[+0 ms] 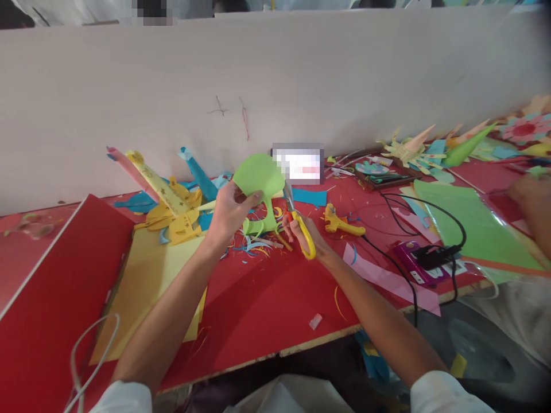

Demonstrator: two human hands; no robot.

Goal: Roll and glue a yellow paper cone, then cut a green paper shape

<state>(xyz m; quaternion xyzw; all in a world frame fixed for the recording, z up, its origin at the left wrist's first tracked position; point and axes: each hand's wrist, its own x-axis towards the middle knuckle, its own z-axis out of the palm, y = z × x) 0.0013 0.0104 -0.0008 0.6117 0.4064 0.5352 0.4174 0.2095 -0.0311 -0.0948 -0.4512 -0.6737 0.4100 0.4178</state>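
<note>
Light green paper (260,175) with a rounded upper part is pinched at its left edge by my left hand (232,212). A cut strip of the same green hangs below it. My right hand (305,232) is closed on scissors (306,236) with yellow and orange handles; their blades point up at the paper's right edge. Under the hands lies a heap of thin paper scraps (253,245). A blue paper piece (310,197) lies just behind the scissors.
A yellow glue gun (344,222) with a black cable, a purple box (419,264) and pink paper (387,280) lie right. Yellow sheets (150,281) and paper cones (157,189) are left. A screen (298,163) stands behind. Another person's hand (534,195) is far right.
</note>
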